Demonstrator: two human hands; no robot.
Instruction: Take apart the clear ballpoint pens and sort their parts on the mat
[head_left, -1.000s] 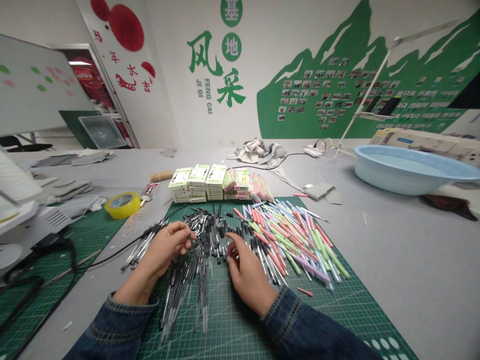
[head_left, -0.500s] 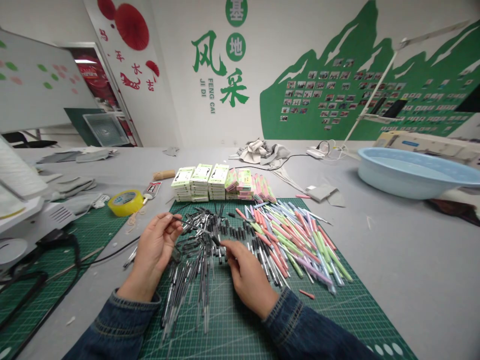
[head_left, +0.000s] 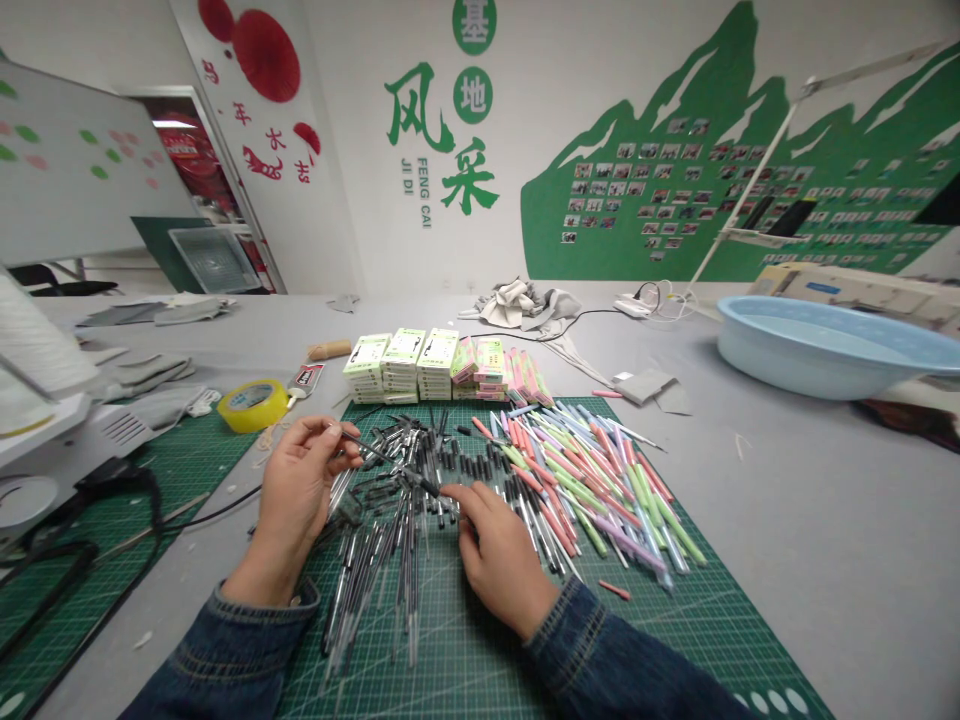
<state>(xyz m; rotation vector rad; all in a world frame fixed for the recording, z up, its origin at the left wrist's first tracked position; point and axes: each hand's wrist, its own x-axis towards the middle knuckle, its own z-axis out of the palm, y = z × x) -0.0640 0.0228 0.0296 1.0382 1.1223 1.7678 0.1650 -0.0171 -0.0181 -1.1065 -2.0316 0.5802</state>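
Observation:
My left hand [head_left: 300,485] pinches the upper end of a thin black pen [head_left: 375,451] between thumb and fingers. The pen slants down to the right above the mat and ends in a black cap [head_left: 427,486]. At that end, the outstretched index finger of my right hand [head_left: 502,555] touches the cap, while its thumb stays apart below. Slim dark pen barrels [head_left: 367,580] with clear parts lie in a fan between my hands. Loose black caps [head_left: 476,466] lie in rows beyond them. A heap of pastel pens [head_left: 592,475] spreads to the right.
Stacked small boxes [head_left: 401,365] stand behind the pens on the green cutting mat [head_left: 645,650]. Yellow tape [head_left: 253,405] and a white machine [head_left: 67,460] are at left. A blue basin [head_left: 825,350] sits at right, and cloth scraps [head_left: 517,303] lie at the back.
My left hand has shifted slightly left and up with the pen. The pen's capped end has dipped a little at my right fingertip. My right hand has barely moved.

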